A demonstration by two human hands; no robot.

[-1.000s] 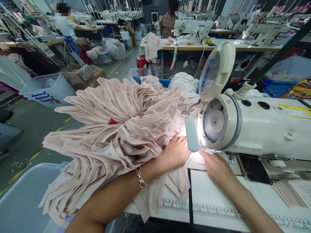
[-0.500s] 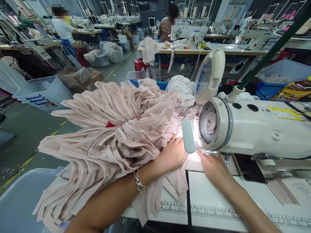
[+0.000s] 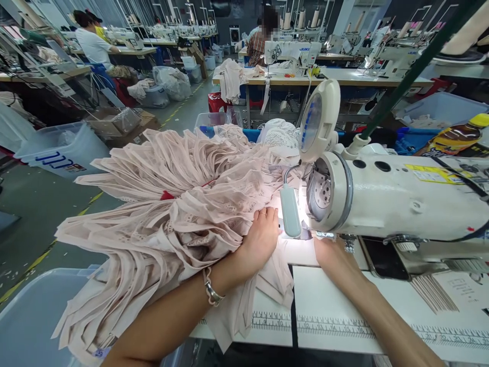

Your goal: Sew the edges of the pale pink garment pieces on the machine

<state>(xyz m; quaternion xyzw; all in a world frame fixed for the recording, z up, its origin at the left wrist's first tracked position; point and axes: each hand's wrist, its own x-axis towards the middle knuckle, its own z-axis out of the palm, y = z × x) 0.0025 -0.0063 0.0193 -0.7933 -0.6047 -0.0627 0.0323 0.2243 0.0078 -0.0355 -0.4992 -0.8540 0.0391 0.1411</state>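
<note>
At the bottom of the frame the printed ruler (image 3: 336,326) follows the front edge of the white tabletop (image 3: 324,288), which gives the forearms room; at lower left, cloth ends overhang a plastic tub (image 3: 34,316). Near the centre, the left hand (image 3: 263,237) is loosely curled against the blush fabric pile (image 3: 198,216), seemingly keeping it off the stitching area; I cannot tell whether it grips anything. The right hand (image 3: 333,252) reaches under the sewing machine (image 3: 385,191), its fingertips hidden, so its hold cannot be told. A red tie (image 3: 167,195) appears to keep the pile gathered. The small lamp (image 3: 291,211) hangs between the hands, narrowing the space, while a phone (image 3: 384,258) limits it rightward. Beyond, at upper centre, stands another workbench (image 3: 351,76).
</note>
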